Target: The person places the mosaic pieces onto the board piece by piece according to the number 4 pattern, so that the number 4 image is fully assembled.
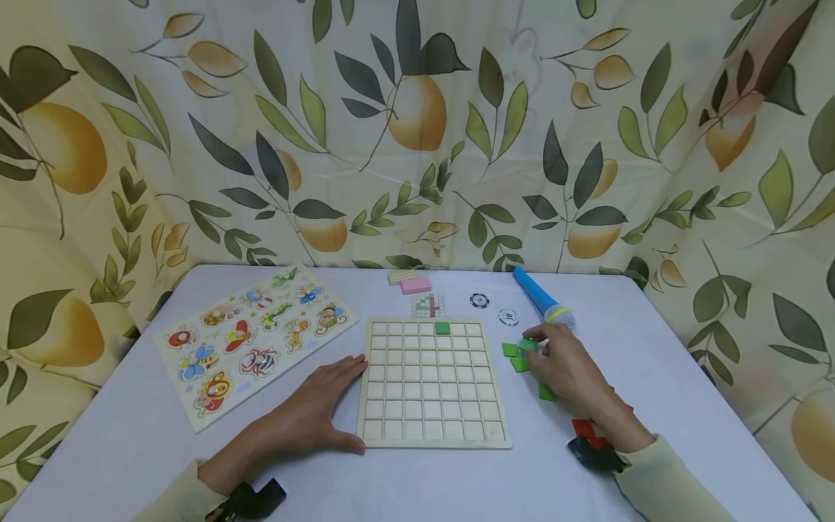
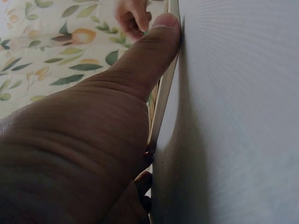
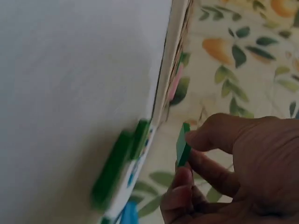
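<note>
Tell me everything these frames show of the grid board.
The grid board is pale, roughly square and apparently wooden, with a raised rim and thin ridges forming cells. It lies flat on the white table. One green tile sits in the far row, right of centre. The left hand touches its left edge, thumb at the near corner.

A play or craft corner is suggested, with a pale table backed and flanked by hanging fabric printed with fruit and leaves. On it are laid a cartoon picture board, a gridded board and a blue microphone; whether a home is shown cannot be told.
</note>
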The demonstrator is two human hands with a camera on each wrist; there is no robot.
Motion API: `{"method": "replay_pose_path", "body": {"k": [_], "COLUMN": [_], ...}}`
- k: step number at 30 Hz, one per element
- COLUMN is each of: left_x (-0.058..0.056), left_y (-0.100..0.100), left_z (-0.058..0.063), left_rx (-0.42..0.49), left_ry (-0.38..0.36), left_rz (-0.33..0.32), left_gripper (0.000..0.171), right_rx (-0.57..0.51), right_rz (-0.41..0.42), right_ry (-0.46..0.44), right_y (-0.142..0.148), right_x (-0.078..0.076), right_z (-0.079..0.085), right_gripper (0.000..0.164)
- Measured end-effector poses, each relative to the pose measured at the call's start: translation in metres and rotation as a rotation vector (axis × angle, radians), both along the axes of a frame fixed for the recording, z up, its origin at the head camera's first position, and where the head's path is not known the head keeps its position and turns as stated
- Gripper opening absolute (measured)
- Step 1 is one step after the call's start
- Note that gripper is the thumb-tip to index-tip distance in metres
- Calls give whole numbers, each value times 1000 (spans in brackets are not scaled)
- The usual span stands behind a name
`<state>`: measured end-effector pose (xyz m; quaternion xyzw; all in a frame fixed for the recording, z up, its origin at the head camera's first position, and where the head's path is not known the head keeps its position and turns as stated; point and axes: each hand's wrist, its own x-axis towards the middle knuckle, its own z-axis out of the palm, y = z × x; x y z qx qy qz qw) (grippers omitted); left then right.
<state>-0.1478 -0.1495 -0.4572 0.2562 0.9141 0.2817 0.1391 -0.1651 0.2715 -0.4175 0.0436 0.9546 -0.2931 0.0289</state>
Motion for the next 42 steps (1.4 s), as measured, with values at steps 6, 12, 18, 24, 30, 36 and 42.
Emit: {"method": "replay_pose_path", "body": {"k": [6, 12, 18, 24, 30, 36, 42], "left_x": [3, 6, 4, 1, 1, 1, 0], "left_y": [-3, 1, 3, 1, -1, 0, -1], "left_z": [-3, -9, -9, -6, -3, -3, -1], "left_rx": [12, 22, 8, -4, -5, -4, -6], "left_ry": [11, -2, 7, 10, 4, 7, 14], "left_rz": [-1, -29, -22, -24, -22, -19, -18], "left_gripper": [130, 129, 130, 130, 129, 129, 130], "right_rx": [38, 48, 75, 84, 41, 46, 72], "right_rz": [208, 411, 572, 640, 700, 694, 645], "right_ry": [17, 16, 63, 63, 44, 24, 8], "right_y": [-43, -81, -104, -112, -116, -115, -110], "right_x": [-5, -25, -47, -59, -66, -67, -70], "right_z": [11, 9, 6, 3, 1, 3, 5], "right_gripper": [32, 26, 22, 23, 17, 15, 16]}}
